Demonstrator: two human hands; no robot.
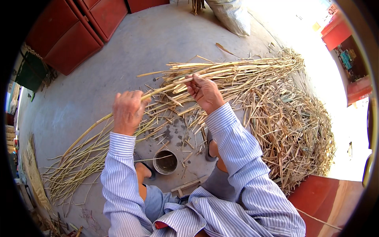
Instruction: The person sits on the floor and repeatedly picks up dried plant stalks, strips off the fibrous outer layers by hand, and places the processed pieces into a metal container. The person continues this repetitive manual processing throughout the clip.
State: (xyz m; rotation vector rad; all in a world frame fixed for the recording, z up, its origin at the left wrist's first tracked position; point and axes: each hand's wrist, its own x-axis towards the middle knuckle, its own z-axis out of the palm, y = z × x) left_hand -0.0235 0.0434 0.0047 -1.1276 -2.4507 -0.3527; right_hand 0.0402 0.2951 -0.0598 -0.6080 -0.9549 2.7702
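Nearest, two arms in blue-and-white striped sleeves [246, 154] reach forward over a round bucket [166, 173], which sits on the concrete floor [90, 83] between the wearer's feet and serves as the landmark here. Beyond the bucket, a single long stalk [164, 89] is held above the floor. Its long axis runs aslant, from the floor left of the bucket up to a point beyond it and slightly right, bowing gently toward its lower left end. It is slender, smooth-looking and pale straw-yellow, a little browner toward that lower end. The left hand [128, 110], beyond and left of the bucket, has its fingers curled around the stalk; the right hand [205, 93], beyond and right, pinches it between thumb and fingertips. Whether it ends there cannot be told against the similar stalks behind. Thin greenish stems [81, 168] spread left of the bucket; a heap of dry straw [296, 130] lies to its right. Beyond the bucket and hands lies a bundle of yellow stalks [252, 69]; farthest are a whitish sack [233, 17] and, beyond and left of the bucket, red furniture [65, 35].
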